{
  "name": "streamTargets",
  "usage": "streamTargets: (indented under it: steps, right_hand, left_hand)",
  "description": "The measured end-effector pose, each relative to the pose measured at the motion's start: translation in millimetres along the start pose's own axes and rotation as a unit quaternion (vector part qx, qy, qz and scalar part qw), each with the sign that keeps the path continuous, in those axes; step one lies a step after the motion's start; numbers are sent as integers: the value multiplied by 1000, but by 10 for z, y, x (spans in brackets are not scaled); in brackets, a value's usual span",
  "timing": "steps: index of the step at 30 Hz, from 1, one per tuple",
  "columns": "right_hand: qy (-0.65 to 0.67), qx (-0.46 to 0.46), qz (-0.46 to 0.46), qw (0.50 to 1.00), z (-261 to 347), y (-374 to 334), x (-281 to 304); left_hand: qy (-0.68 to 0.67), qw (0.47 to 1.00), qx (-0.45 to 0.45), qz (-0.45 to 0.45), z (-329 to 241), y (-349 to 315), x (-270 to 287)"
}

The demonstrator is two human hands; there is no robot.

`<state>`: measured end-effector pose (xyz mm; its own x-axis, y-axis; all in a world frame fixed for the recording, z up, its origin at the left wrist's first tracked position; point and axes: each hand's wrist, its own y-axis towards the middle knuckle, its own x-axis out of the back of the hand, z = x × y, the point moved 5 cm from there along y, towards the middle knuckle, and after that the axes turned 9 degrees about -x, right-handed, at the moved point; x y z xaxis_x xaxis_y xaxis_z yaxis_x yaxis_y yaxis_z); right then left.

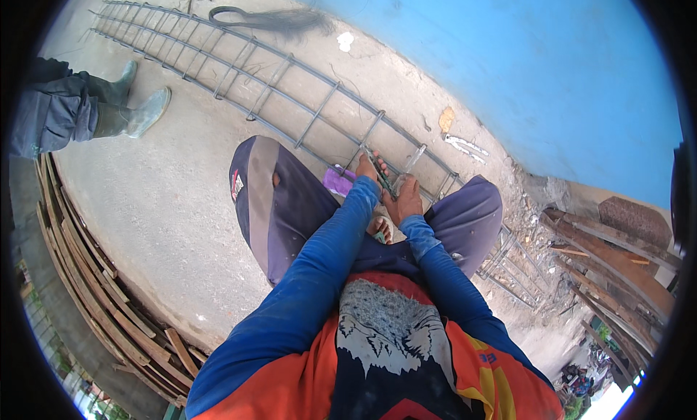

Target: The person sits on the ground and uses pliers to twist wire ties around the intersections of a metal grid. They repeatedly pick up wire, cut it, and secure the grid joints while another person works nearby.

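Observation:
My left hand [369, 167] is closed around a dark, slim, greenish object [380, 164], whose kind I cannot make out. Close beside it, my right hand [406, 200] has its fingers bent against the lower end of that object; what they grip is hidden. A clear plastic piece [414, 158] rises just beyond my right hand. Both hands are over a long steel rebar cage [319, 113] that runs from the far left past my knees. Something purple, like cloth or a packet [337, 181], lies by the cage, left of my left hand.
White-handled pliers [467, 148] and a yellow-brown scrap [446, 119] lie beyond the cage. Dark wires [276, 19] lie farther off. A person in rubber boots [138, 113] stands at left. Wooden planks are stacked left [102, 296] and right [617, 257]; a blue wall [552, 71] borders the far side.

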<state>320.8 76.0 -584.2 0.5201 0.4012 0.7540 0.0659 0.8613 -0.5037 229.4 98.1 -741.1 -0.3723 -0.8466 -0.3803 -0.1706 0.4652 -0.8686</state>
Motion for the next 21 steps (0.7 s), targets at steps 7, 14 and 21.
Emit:
streamTargets:
  steps: [7, 14, 21]
  right_hand:
    - [11, -51, 117, 992, -639, 354, -582]
    - [314, -167, 320, 878, -631, 378, -771]
    - [503, -300, 260, 768, -236, -62, -563]
  left_hand:
    - [106, 991, -71, -36, -31, 34, 123]
    - [256, 948, -187, -23, -207, 39, 232]
    - [619, 710, -329, -69, -717, 40, 163]
